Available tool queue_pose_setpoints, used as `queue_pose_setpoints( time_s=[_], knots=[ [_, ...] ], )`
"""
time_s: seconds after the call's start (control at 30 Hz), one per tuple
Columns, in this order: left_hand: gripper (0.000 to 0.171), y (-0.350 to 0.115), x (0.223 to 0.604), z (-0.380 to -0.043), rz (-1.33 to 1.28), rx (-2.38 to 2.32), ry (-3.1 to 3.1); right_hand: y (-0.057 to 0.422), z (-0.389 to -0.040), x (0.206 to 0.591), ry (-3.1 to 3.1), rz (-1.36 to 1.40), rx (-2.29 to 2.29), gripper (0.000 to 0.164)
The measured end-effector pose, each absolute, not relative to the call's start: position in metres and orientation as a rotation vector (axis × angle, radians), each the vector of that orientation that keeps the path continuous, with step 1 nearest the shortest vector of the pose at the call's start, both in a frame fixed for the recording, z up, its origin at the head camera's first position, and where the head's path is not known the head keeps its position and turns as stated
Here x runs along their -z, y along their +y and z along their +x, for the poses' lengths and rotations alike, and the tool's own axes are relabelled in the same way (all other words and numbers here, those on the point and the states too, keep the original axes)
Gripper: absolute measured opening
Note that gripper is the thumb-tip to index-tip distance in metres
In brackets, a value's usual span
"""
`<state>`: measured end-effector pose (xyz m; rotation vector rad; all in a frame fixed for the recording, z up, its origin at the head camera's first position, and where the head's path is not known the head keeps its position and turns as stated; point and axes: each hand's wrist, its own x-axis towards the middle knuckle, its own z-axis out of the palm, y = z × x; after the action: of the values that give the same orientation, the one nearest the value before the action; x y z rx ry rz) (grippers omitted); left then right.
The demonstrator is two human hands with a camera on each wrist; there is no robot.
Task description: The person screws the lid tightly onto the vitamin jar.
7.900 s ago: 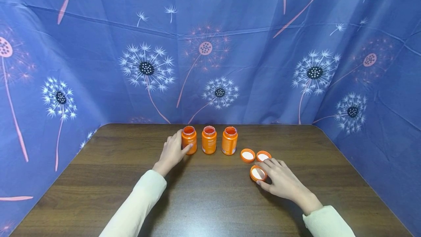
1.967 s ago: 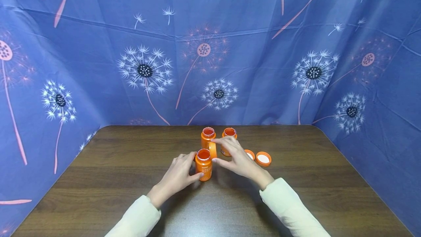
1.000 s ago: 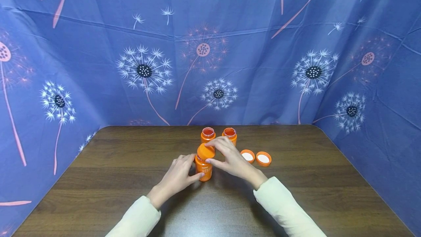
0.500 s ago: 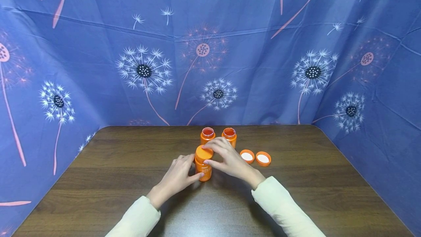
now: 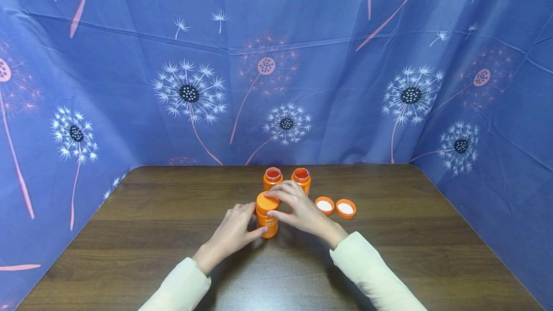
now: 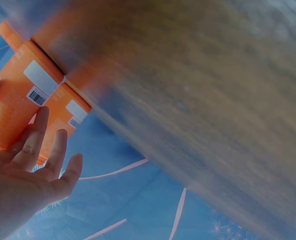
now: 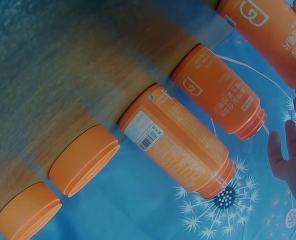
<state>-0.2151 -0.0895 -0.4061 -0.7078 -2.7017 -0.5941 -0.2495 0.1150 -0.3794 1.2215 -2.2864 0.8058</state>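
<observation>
In the head view an orange pill bottle (image 5: 269, 228) stands upright near the middle of the table. My left hand (image 5: 228, 235) holds it from the left, thumb in front and fingers behind. An orange screw lid (image 5: 266, 201) sits level on its mouth; my right hand (image 5: 299, 209) grips the lid's edge between thumb and fingers. The left wrist view shows the held bottle (image 6: 20, 90) against the left hand (image 6: 33, 172), with several fingers spread. In the right wrist view the held bottle (image 7: 272, 37) is at the top right, above the right hand (image 7: 295, 165); the lid is mostly out of frame.
Two uncapped orange bottles, one (image 5: 272, 176) behind the held bottle and another (image 5: 302, 179) to its right, stand near the table's back edge. Two orange lids (image 5: 324, 205) (image 5: 346, 209) lie white side up at right. A blue dandelion-print cloth (image 5: 337, 109) encloses the table (image 5: 142, 234).
The left hand has brought the left bottle forward and right. The right hand has picked up the front lid, turned it over and set it on that bottle. Lately only slight movement.
</observation>
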Motion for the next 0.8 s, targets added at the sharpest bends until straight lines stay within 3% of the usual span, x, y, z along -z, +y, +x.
queue_pose_setpoints(
  time_s=[0.8],
  knots=[
    [0.047,-0.0890,0.4057,-0.2154,-0.714,0.601,-2.705,0.1137,-0.2489,0.3811,-2.304,1.185,-0.782,0.045]
  ],
)
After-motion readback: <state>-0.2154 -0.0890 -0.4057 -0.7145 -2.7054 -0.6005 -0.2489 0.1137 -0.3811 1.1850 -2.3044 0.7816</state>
